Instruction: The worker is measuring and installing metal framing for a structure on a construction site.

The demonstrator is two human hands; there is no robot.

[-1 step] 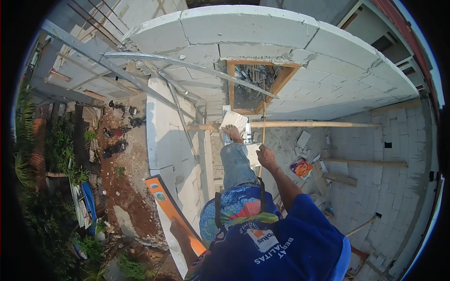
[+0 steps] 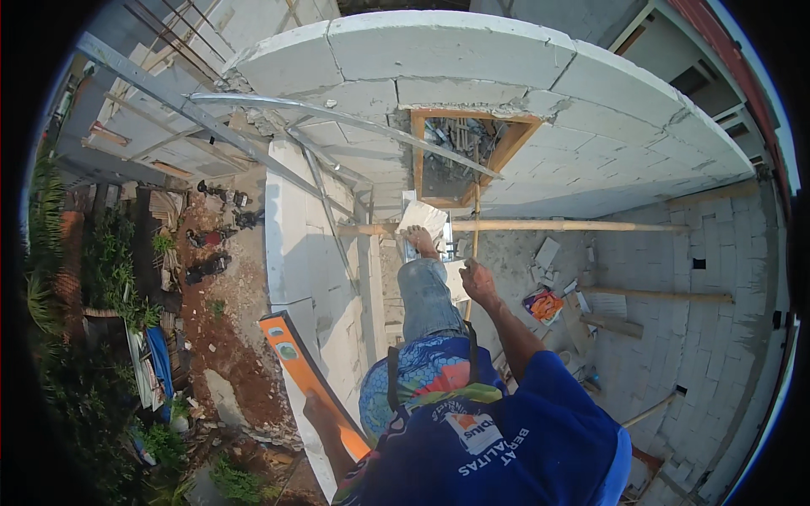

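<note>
The left hand grips one orange level, near left; the right hand curls beside one upright pole, grip unclear. Far: one wooden window frame.

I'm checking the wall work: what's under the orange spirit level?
Pale block wall shows on both sides of the orange spirit level. The strip directly beneath is hidden by it and the left hand; contact is unclear.

Motorcycles — greenery (blue sheet nearby).
</note>
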